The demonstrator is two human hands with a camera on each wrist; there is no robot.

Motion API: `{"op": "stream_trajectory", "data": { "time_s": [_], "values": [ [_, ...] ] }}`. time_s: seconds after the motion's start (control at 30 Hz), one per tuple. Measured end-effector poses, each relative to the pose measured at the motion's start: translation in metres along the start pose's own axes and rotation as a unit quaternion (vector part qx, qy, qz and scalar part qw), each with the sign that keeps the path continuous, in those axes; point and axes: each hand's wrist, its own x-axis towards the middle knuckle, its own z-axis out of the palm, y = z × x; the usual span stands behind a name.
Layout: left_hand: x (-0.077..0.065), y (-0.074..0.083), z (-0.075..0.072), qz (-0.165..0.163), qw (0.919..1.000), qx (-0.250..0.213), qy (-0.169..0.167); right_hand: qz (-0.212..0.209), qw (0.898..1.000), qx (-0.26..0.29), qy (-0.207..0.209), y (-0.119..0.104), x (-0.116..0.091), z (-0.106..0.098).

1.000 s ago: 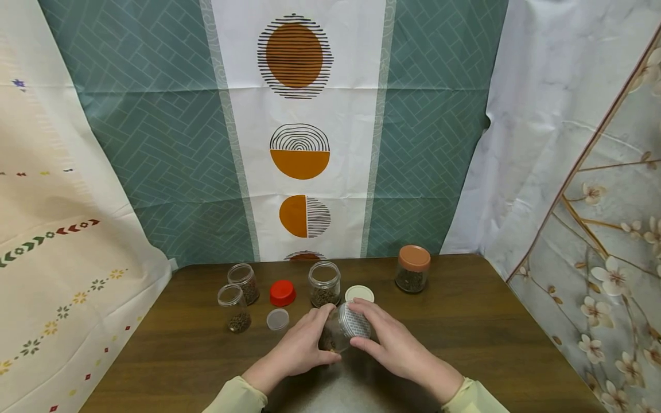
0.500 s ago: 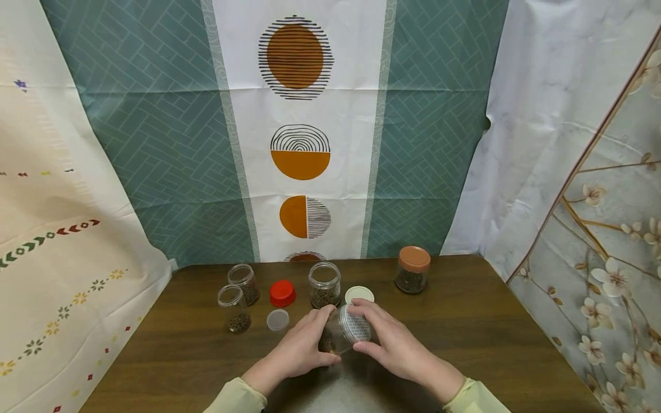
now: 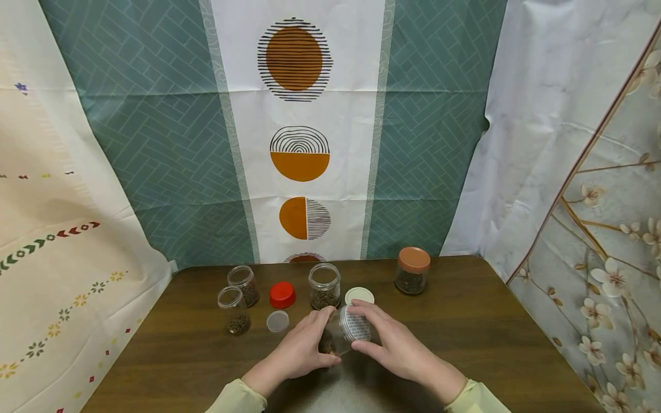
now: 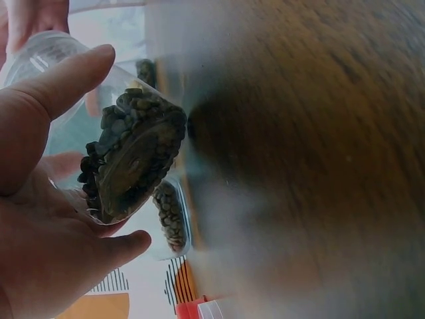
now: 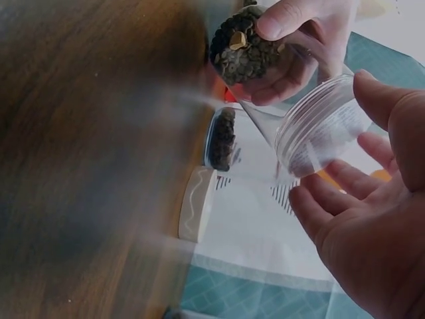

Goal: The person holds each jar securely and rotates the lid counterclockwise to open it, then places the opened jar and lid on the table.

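A clear jar (image 3: 333, 337) leans to the right just above the table, with dark pebble-like pieces (image 4: 136, 149) gathered at its base. My left hand (image 3: 304, 344) grips the jar's body, thumb on the near side and fingers round the far side. On the jar's mouth sits a clear ridged lid (image 5: 322, 129) with a printed top. Thumb and fingers of my right hand (image 3: 389, 341) hold this lid by opposite sides of its rim. Part of the jar is hidden by the left hand.
Two uncapped jars (image 3: 233, 312) stand at left, near a red lid (image 3: 282, 294) and a small translucent lid (image 3: 277, 321). Behind the hands are another uncapped jar (image 3: 324, 287) and a cream lid (image 3: 360, 295). An orange-lidded jar (image 3: 412, 271) stands back right.
Both hands and the tilted jar keep almost the same place. My right thumb sits slightly lower on the lid's rim than one second ago.
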Motion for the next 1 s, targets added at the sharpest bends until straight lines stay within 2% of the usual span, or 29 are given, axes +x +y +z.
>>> {"op": "stream_trajectory", "data": {
  "time_s": [0.17, 0.43, 1.0],
  "values": [
    [-0.0003, 0.0002, 0.0000, 0.001, 1.0000, -0.001, 0.003, 0.018, 1.000, -0.019, 0.014, -0.0009, -0.0019, 0.0019],
    [-0.0002, -0.0001, -0.0008, 0.000, 1.0000, -0.003, 0.003, 0.061, 0.998, -0.026, 0.015, -0.0032, -0.0019, 0.0027],
    [-0.0003, -0.0003, 0.0003, 0.010, 0.9998, 0.007, 0.014, 0.020, 1.000, -0.012, -0.013, 0.0007, -0.0037, -0.0026]
  ]
}}
